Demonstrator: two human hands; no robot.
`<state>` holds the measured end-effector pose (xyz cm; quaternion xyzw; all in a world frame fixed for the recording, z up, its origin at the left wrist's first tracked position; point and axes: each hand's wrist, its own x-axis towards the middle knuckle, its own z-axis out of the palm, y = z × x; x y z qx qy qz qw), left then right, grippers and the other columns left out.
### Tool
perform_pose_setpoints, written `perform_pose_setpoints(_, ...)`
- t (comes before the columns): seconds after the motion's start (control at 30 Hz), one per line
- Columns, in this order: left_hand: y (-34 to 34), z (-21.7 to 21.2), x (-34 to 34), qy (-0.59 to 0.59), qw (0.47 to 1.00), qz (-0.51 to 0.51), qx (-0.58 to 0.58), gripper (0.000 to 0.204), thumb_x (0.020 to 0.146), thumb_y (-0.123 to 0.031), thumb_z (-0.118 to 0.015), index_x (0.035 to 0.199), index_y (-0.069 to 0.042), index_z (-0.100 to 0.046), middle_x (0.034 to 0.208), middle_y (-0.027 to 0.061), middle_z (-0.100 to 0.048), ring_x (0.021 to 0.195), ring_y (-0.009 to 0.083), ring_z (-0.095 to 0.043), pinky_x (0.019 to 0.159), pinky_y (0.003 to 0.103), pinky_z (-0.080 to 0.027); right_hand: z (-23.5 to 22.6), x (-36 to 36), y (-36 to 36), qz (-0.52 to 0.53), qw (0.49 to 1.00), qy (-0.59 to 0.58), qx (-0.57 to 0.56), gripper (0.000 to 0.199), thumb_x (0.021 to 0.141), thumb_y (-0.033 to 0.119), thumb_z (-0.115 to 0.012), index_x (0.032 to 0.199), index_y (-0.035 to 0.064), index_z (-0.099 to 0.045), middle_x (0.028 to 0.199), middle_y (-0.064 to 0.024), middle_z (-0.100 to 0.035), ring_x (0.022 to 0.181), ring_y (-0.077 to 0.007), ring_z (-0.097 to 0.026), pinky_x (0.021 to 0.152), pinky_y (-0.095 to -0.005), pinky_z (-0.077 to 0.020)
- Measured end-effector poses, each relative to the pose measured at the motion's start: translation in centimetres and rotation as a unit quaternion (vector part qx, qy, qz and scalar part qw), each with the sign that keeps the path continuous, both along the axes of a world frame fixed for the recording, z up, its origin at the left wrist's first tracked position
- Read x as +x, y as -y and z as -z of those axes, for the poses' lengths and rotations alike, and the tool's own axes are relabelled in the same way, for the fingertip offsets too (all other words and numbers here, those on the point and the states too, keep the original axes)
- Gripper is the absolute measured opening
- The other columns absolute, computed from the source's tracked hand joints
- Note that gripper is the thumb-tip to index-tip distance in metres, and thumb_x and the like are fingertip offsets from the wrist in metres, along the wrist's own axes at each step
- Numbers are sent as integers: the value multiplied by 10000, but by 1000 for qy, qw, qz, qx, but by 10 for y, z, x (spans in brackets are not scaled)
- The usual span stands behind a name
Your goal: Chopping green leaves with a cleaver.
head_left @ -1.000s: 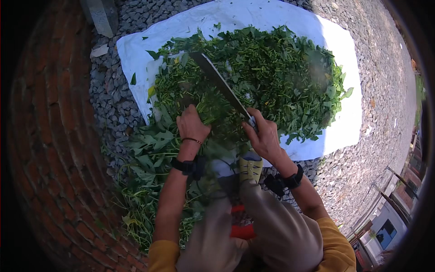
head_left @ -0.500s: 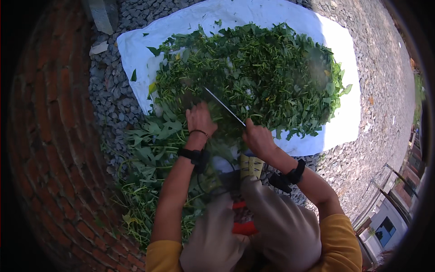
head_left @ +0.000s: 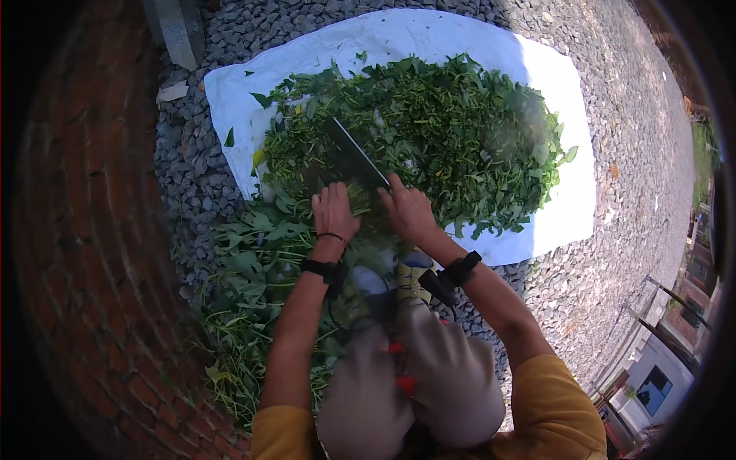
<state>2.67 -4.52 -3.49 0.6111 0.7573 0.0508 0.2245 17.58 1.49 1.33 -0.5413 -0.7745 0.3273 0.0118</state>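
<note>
While the right hand grips a knife, left hand clutching stems, bricks at left, gravel around

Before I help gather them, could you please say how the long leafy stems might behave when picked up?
The long leafy stems would probably flop, since many lie curved. Their crisscrossing strands may tangle and drag neighbours. Thin, broad leaves suggest lightness for their bulk.

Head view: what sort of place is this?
Outdoors, probably a yard or lane beside buildings: loose gravel covers the ground, brickwork fills the left side, and a pale building shows at the lower right.
</note>
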Motion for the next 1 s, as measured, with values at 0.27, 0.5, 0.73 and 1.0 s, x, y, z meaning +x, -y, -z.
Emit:
perform_pose_setpoints(0.27,-14,-8,-6,14,994,-52,-94,791,505,-237,-845,1129,-4,-418,1086,139,-444,1046,311,-452,932,419,-341,-45,23,38,-35,999,-35,-8,177,874,176,-512,938,32,-430,710,-211,-605,622,-423,-585,555,-509,-470)
perform_pose_setpoints(0.5,12,-33,-3,-137,989,-13,-44,938,536,-403,-826,1244,11,-370,1108,120,-471,1082,287,-447,993,450,-302,-33,25,46,-70,995,57,-50,207,857,140,-516,989,7,-428,704,-219,-593,648,-425,-581,571,-512,-468)
perform_pose_setpoints(0.73,15,-18,-11,-67,990,11,-120,751,584,-406,-806,1126,-41,-436,1021,97,-490,989,268,-488,851,409,-370,-43,22,47,-87,996,-13,-3,286,843,121,-513,1071,-13,-404,672,-231,-577,626,-434,-577,558,-518,-461)
perform_pose_setpoints(1.0,21,1,-10,-64,992,16,-103,700,588,-392,-800,1084,-45,-448,989,99,-512,942,276,-515,795,414,-390,-26,12,44,-114,991,58,-35,227,831,99,-494,1006,-2,-391,659,-219,-592,608,-414,-599,528,-509,-472)
